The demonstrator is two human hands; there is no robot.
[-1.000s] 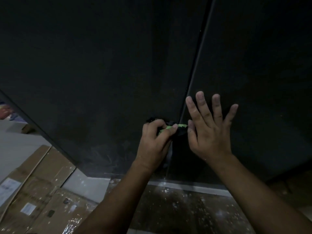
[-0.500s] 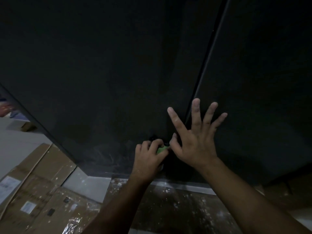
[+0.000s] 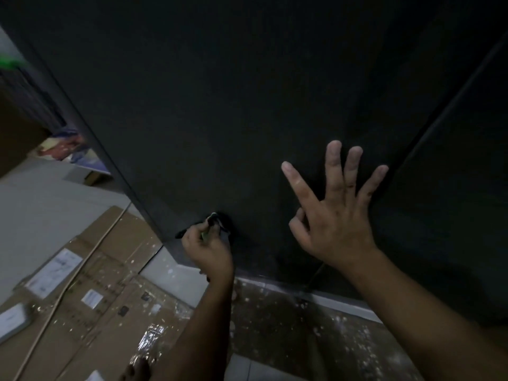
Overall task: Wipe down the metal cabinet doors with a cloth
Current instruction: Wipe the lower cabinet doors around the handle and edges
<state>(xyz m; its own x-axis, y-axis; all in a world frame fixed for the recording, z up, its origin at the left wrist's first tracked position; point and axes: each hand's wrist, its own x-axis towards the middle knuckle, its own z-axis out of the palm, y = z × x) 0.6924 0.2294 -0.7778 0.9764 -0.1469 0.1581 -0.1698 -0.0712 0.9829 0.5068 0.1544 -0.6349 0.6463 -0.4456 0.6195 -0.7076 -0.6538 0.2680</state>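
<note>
Low on the left cabinet door (image 3: 220,105), near its bottom corner, your left hand (image 3: 207,248) is curled round a dark cloth (image 3: 223,229) with a bit of green in it. The cloth touches the metal. Your right hand (image 3: 335,215) is spread wide, fingers straight, flat against the same door, just beside the gap to the right cabinet door (image 3: 467,188). Flat cardboard boxes (image 3: 110,270) lie on the spotty floor (image 3: 302,339) to your left.

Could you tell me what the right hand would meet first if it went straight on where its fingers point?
Likely nothing: the right hand points up along the door, whose face looks bare above it, though depth is unclear.
</note>
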